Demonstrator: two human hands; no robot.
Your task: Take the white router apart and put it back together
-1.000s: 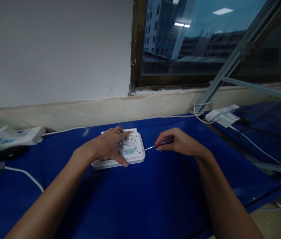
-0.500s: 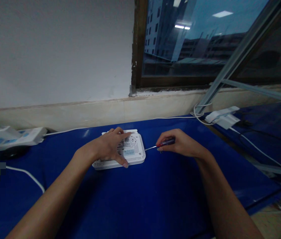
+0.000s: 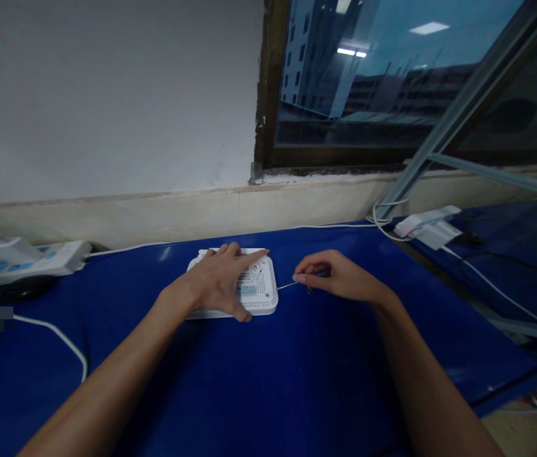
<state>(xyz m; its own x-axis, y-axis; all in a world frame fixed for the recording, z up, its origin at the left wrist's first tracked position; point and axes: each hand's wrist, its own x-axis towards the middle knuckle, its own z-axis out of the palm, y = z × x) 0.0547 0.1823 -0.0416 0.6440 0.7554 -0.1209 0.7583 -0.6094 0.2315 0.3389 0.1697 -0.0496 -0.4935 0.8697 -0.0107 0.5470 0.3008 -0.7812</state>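
The left hand lies spread open on a square white perforated plastic case; the right hand, curled, pinches a thin metal-shafted screwdriver (its tip just beside the case).

**Surface finishes at the worktop.** The perforated housing is white moulded plastic with a matt finish. The pale blue label on it is smooth, though paper or film cannot be told apart. The screwdriver shaft is bright, smooth steel. The blue worktop is smooth and glossy, with pale sheen near its far edge. Far side: the wall is matt white paint over slightly uneven plaster, above a smooth beige tile band. The window pane is reflective glass in a dark, chipped wooden frame. Right: a dull metal rail. Left: a white cable with a smooth plastic sheath.
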